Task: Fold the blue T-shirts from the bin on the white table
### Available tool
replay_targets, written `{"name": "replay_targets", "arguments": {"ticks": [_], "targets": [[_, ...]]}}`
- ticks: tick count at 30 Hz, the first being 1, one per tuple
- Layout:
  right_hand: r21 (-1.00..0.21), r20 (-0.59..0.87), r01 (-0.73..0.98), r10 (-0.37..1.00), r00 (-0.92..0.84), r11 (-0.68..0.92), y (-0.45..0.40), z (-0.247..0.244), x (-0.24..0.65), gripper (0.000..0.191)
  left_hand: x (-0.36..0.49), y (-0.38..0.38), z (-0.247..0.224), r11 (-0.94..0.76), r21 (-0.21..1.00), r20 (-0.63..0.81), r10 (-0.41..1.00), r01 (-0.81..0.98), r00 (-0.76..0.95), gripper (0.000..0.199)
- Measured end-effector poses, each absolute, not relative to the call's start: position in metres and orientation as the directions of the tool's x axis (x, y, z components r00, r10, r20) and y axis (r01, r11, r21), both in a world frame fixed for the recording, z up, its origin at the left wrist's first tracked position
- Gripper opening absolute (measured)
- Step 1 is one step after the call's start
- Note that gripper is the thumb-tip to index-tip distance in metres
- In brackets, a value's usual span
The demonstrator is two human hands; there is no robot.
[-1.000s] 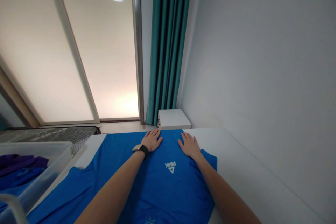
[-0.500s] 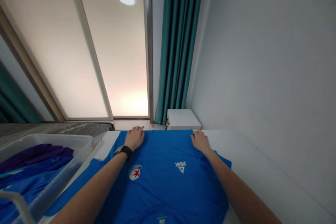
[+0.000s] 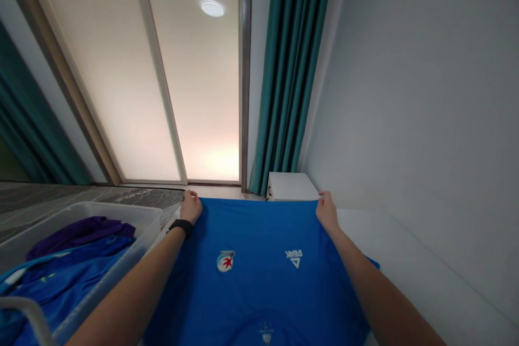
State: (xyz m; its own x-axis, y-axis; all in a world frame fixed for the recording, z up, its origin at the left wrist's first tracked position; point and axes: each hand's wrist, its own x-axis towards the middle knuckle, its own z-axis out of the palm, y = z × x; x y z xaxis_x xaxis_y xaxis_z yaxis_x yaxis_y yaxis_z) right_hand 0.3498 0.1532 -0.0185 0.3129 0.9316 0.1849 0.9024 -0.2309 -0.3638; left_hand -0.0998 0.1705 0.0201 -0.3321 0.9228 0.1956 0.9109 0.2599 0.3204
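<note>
A blue T-shirt (image 3: 259,281) with a white PEAK logo and a round crest is spread out before me, its neckline towards me and its lettering upside down. My left hand (image 3: 191,207), with a black watch on the wrist, is closed on the shirt's far left corner. At the far right corner, the fingers of my right hand (image 3: 326,211) pinch the cloth. The far edge runs fairly straight and taut between my hands. A sleeve pokes out beyond my right forearm.
On the left stands a clear plastic bin (image 3: 152,227) holding blue and purple clothes (image 3: 81,235). A white surface (image 3: 360,227) lies under the shirt, against the wall at right. Beyond it are a white cabinet (image 3: 292,186), a green curtain (image 3: 290,65) and frosted sliding doors (image 3: 198,92).
My hands have gone from lying on the cloth to gripping its far corners, moving wider apart. The shirt's far edge is pulled straighter. The view has turned slightly left.
</note>
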Motion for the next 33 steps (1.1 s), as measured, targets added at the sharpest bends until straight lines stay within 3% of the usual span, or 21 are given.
{"name": "replay_targets", "arguments": {"ticks": [7, 13, 16, 22, 28, 33], "targets": [[-0.358, 0.025, 0.907, 0.969, 0.247, -0.222, 0.155, -0.032, 0.360, 0.030, -0.102, 0.163, 0.016, 0.170, 0.297, 0.081, 0.976, 0.940, -0.202, 0.029], [-0.376, 0.067, 0.922, 0.990, 0.122, -0.088, 0.153, -0.026, 0.354, 0.041, -0.102, 0.164, 0.016, 0.114, 0.287, 0.073, 0.987, 0.951, -0.141, 0.030], [-0.368, 0.100, 0.924, 0.984, 0.147, -0.101, 0.148, -0.018, 0.359, 0.043, -0.108, 0.162, 0.020, 0.117, 0.277, 0.100, 0.984, 0.954, -0.150, 0.037], [-0.285, 0.028, 0.933, 0.971, 0.238, -0.220, 0.124, -0.021, 0.354, 0.040, -0.101, 0.140, 0.016, 0.095, 0.195, 0.061, 0.992, 0.976, -0.109, 0.034], [-0.192, 0.078, 0.972, 0.985, 0.154, -0.137, 0.089, -0.027, 0.348, 0.043, -0.098, 0.113, 0.017, 0.072, 0.120, 0.046, 0.996, 0.990, -0.078, 0.034], [-0.103, -0.011, 0.979, 0.984, 0.176, -0.176, 0.070, -0.029, 0.358, 0.044, -0.112, 0.084, 0.023, 0.051, 0.033, 0.016, 0.999, 0.998, -0.052, 0.036]]}}
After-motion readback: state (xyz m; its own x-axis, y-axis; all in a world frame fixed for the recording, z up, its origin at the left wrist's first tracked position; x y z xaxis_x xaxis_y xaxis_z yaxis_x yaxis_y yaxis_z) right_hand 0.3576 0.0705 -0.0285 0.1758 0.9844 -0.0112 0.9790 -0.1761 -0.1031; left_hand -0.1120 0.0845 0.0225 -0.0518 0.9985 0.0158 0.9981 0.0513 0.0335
